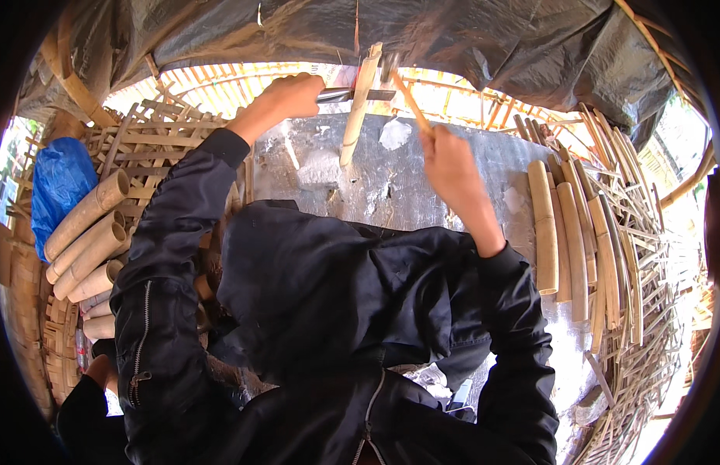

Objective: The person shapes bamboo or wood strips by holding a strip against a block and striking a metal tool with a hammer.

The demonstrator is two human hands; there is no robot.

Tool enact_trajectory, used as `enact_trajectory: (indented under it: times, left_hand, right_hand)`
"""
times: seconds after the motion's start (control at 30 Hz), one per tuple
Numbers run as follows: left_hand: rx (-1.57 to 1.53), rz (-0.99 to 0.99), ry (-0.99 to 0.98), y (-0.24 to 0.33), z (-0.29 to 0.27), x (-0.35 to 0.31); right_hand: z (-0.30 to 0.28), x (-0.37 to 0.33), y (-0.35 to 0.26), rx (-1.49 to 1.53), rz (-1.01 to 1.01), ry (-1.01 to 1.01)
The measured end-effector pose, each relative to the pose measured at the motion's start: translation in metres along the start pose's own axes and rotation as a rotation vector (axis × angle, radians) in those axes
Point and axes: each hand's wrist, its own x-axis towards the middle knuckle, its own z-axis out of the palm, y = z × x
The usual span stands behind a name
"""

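At the far middle, my left hand [298, 94] is closed around the handle of a knife [382, 95], its metal blade pointing right. The blade lies across an upright strip of split bamboo [353, 136], which stands a little tilted on a grey work surface [422, 174]. My right hand [454, 167] grips the wooden handle of a hammer [410, 99]. The hammer's head, smeared by motion, is raised just right of the bamboo strip, above the blade. Whether the knife has cut into the bamboo cannot be made out.
Bamboo tubes [93, 213] are stacked at my left beside a blue plastic bag [59, 186]. Split bamboo pieces [571, 240] lean at my right, with many thin slats [643, 310] behind them. Dark plastic sheeting [468, 39] hangs overhead. Black cloth [321, 279] covers my lap.
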Motion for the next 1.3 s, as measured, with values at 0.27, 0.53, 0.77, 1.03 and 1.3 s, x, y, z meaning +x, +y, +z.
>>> enact_trajectory:
  times: [0.27,0.53,0.77,1.03,1.3]
  left_hand:
    - [-0.112,-0.118,-0.077,-0.01,-0.002,0.002]
    - [-0.046,-0.075,-0.034,-0.029,0.012,0.01]
    - [-0.078,-0.116,-0.05,-0.036,0.022,0.013]
    - [-0.084,-0.101,-0.076,-0.037,0.027,0.036]
    - [-0.131,-0.147,-0.064,-0.042,0.03,0.022]
  right_hand:
    - [-0.009,0.003,-0.05,0.127,0.23,0.155]
    - [0.031,-0.021,-0.009,-0.006,0.098,-0.103]
    - [0.014,0.025,-0.059,0.132,0.146,0.191]
    - [0.044,-0.003,0.01,-0.074,0.112,-0.221]
    - [-0.014,0.048,-0.072,0.081,0.235,0.188]
